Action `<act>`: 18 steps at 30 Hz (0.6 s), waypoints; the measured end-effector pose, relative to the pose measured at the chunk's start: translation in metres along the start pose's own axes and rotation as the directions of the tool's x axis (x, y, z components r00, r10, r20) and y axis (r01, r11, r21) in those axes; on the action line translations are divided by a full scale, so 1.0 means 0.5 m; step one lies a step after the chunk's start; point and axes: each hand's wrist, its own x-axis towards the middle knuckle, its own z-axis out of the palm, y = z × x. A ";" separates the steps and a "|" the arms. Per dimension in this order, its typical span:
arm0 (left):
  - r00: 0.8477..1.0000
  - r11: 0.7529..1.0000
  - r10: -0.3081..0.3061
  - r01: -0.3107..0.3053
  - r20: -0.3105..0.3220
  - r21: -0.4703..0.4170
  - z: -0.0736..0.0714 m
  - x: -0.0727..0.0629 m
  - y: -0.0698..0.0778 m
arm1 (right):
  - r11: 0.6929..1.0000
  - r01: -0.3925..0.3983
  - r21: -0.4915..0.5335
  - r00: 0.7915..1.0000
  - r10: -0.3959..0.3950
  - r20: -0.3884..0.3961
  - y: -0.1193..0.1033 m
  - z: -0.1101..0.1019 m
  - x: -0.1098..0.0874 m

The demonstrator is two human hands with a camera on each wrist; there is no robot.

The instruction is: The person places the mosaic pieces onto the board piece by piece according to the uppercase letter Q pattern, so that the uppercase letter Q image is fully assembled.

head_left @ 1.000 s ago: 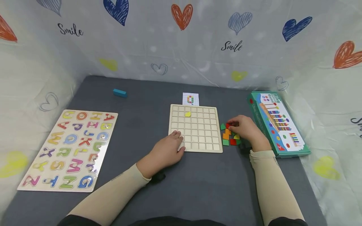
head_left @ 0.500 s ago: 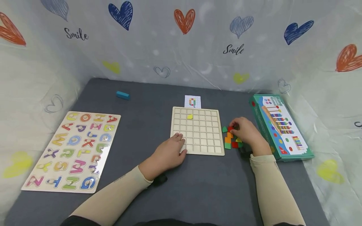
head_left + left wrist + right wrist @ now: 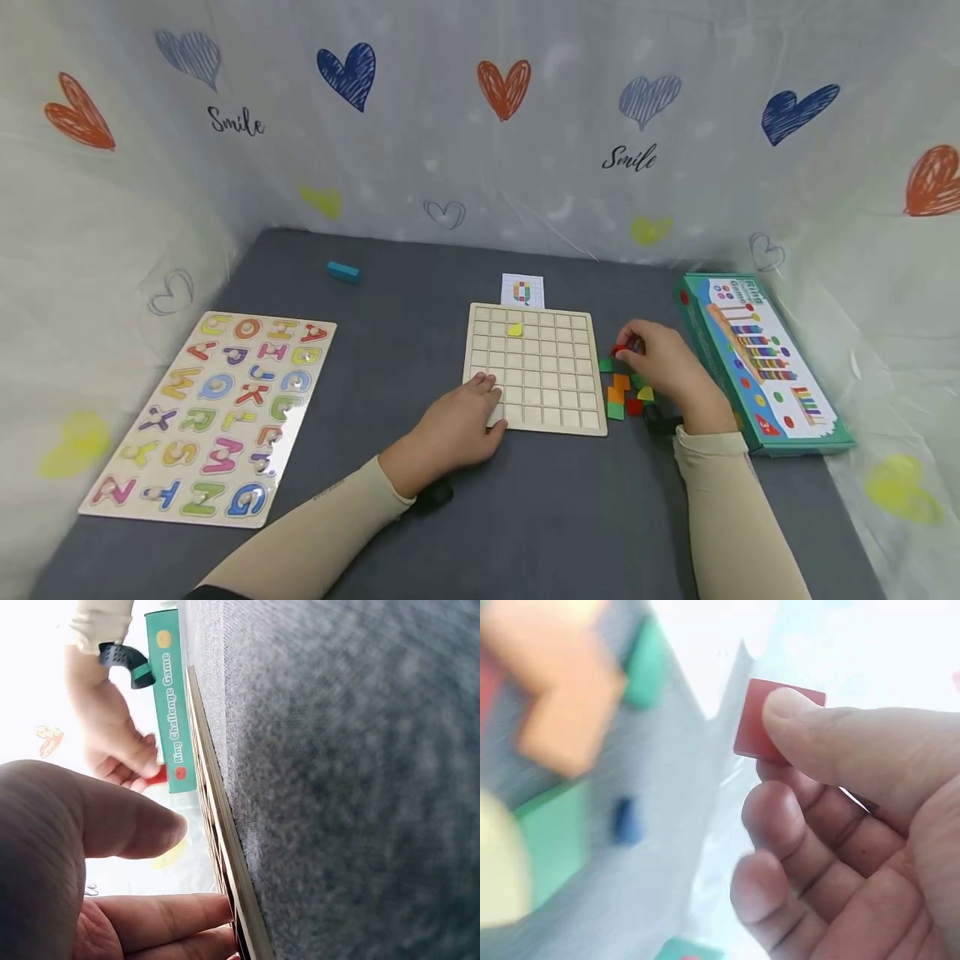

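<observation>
Pinched between the thumb and fingers of my right hand (image 3: 667,365) is a red square tile (image 3: 751,724), raised above the loose pieces. Those pieces, among them an orange tile (image 3: 617,394), a green tile (image 3: 615,411) and a yellow rounded piece (image 3: 645,392), lie beside the right edge of a wooden grid board (image 3: 551,375). One yellow piece (image 3: 515,330) sits in a cell near the board's top. My left hand (image 3: 453,429) rests its straight fingers on the board's lower left corner, thumb held apart.
A pattern card (image 3: 522,290) lies at the board's far edge. To the right is a green game box (image 3: 765,367); on the left, a wooden letter puzzle (image 3: 168,417). A blue block (image 3: 343,272) lies toward the back of the grey table (image 3: 525,517).
My right hand has lifted the red tile up from the loose pieces. The head view has tilted, shifting the scene downward. My left hand stays on the board.
</observation>
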 end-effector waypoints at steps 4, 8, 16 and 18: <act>1.000 1.000 -0.001 0.001 -0.011 -0.001 0.002 -0.002 0.001 | 0.999 0.029 0.020 0.999 -0.029 -0.027 -0.033 -0.002 0.023; 1.000 1.000 -0.006 0.006 -0.018 -0.001 0.004 -0.006 0.003 | 0.997 0.062 0.056 0.998 -0.062 -0.014 -0.065 0.013 0.062; 0.999 1.000 -0.002 0.002 -0.035 0.003 0.002 -0.002 0.005 | 0.989 0.071 0.126 0.996 -0.076 0.040 -0.105 0.077 0.157; 0.999 1.000 -0.005 0.005 -0.033 0.007 0.003 -0.002 0.004 | 0.988 0.072 0.138 0.995 -0.081 0.064 -0.115 0.095 0.173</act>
